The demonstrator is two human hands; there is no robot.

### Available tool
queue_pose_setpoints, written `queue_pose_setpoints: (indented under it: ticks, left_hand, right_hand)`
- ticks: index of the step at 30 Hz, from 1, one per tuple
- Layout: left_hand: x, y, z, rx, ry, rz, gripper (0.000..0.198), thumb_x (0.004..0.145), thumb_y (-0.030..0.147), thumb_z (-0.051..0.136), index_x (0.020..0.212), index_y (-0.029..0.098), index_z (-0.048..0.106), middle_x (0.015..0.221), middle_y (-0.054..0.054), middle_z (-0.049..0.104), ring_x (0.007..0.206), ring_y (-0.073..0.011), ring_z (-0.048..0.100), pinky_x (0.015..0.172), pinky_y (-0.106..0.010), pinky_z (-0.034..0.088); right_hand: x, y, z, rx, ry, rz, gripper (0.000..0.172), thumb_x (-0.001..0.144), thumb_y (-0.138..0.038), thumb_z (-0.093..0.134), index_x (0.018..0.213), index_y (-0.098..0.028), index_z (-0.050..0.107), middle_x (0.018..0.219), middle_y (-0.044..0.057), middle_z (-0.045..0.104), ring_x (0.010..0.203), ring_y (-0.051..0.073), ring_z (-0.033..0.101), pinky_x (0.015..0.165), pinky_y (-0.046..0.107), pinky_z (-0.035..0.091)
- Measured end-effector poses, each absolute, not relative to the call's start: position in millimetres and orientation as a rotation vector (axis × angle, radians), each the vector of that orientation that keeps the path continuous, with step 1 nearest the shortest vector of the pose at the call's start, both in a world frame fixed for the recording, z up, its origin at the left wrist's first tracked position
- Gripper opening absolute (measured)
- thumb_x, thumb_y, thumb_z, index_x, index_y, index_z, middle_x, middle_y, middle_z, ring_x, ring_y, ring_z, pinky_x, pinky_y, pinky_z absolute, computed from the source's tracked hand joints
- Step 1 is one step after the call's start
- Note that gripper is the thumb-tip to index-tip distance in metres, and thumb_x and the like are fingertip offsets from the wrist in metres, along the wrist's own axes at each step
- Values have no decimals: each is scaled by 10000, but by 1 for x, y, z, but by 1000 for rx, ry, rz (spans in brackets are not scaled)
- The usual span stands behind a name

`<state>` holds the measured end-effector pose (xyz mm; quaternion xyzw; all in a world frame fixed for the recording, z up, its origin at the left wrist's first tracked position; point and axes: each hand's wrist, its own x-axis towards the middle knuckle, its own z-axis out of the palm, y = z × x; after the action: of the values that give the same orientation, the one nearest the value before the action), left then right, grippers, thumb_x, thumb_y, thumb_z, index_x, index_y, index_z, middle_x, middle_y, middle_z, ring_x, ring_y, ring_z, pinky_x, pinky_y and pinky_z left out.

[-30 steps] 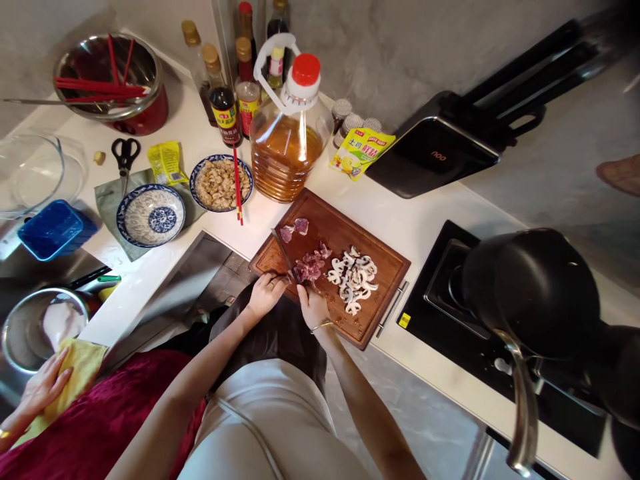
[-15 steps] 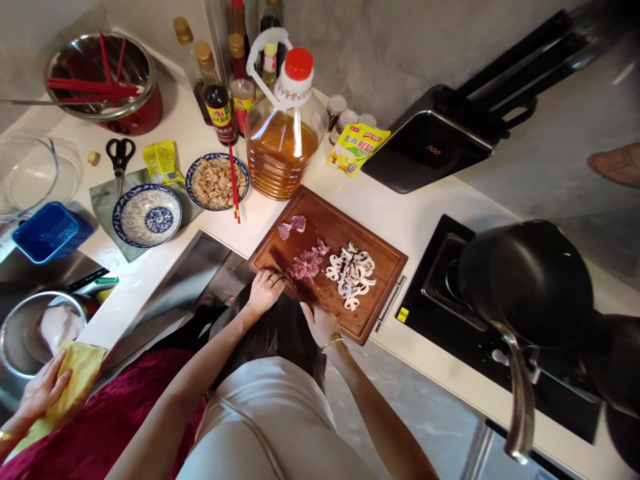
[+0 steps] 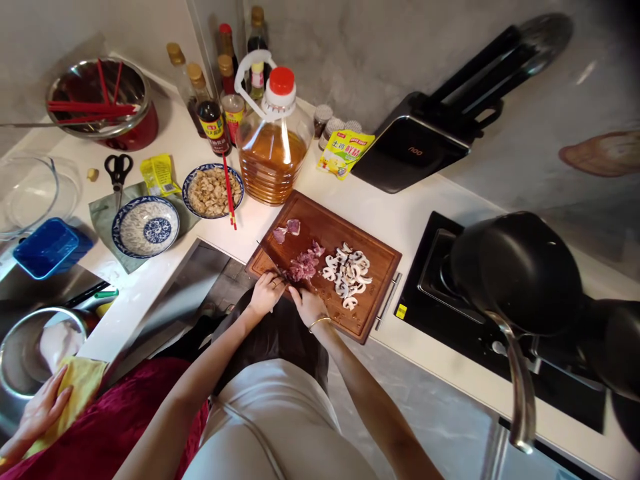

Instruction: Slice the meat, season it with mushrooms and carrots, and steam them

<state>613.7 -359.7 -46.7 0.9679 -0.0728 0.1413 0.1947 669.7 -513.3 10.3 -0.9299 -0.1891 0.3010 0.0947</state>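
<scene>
Across the left part of the wooden cutting board (image 3: 343, 315) a dark, thin knife (image 3: 271, 256) points up and left. My right hand (image 3: 309, 309) closes around its handle end, which is mostly hidden. My left hand (image 3: 267, 295) is curled at the board's near edge, its fingertips against or close beside the blade; what they hold is hidden. Just beyond the hands is a pile of chopped raw meat (image 3: 306, 264), with two larger meat pieces (image 3: 287, 231) farther back. Sliced mushrooms (image 3: 347, 272) lie right of the meat.
Behind the board stand a large oil jug (image 3: 274, 157), a bowl of cooked pieces (image 3: 212, 191) with red chopsticks, and a knife block (image 3: 413, 150). A wok (image 3: 520, 273) sits on the stove at right. At left, another person's hand (image 3: 45, 407) holds a yellow cloth (image 3: 75, 390).
My right hand has moved left and up, closer to my left hand. The knife's tip has swung out leftward over the board. The view has shifted slightly.
</scene>
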Motion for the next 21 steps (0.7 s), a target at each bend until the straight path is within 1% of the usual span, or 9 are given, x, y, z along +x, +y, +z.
queue_pose_setpoints:
  ticks: [3,5,8,11,13,16,19,21]
  left_hand:
    - [613,-360,-46,2664,-250,364,236,907,178,499,1055,202,681,1070,-72,700,1035,-230,562,886,-381,451]
    - [617,-362,-44,2643,-263,353,263,912,180,485,1105,201,662,1129,-74,682,1072,-233,550,922,-391,439]
    - [629,-367,-36,2603,-278,346,251,916,188,471,1078,183,662,1133,-76,678,1094,-234,540,938,-393,432]
    - [645,-368,-26,2551,-238,325,214,913,195,469,1000,182,664,1037,-79,691,1097,-230,533,942,-396,422]
    - [655,-365,-20,2537,-151,333,181,906,207,475,929,190,654,937,-76,685,1058,-236,543,920,-405,421]
    - [666,-355,-13,2485,-3,337,108,887,239,505,859,199,601,841,-58,653,921,-224,573,856,-388,435]
    - [673,-342,-9,2332,149,312,39,855,246,538,857,207,534,799,-26,607,777,-179,577,768,-329,457]
    - [675,-334,-6,2213,231,310,46,840,221,530,880,211,510,785,-8,579,726,-156,570,715,-292,461]
  right_hand:
    - [670,-522,8,-2698,-496,803,567,978,-522,228,935,-195,689,881,101,725,850,214,680,729,274,462]
    - [668,-534,7,-2655,-447,707,548,982,-496,236,948,-188,688,908,106,723,883,217,674,757,280,463]
    - [667,-553,9,-2587,-370,608,592,983,-495,197,906,-171,687,856,113,716,843,219,673,750,288,468]
    - [669,-569,14,-2536,-294,542,646,976,-520,137,877,-176,675,778,96,702,772,209,669,696,286,469]
    - [672,-578,19,-2534,-271,494,640,970,-540,139,899,-180,664,803,91,705,783,205,669,688,280,467]
    - [678,-588,26,-2616,-310,509,586,954,-569,220,887,-183,656,807,89,709,776,203,673,671,265,458]
    - [679,-594,34,-2788,-369,512,517,915,-598,342,961,-195,663,791,82,715,737,209,679,629,260,442]
    - [677,-596,38,-2881,-399,472,500,891,-612,393,1031,-213,660,818,78,723,742,214,684,617,258,436]
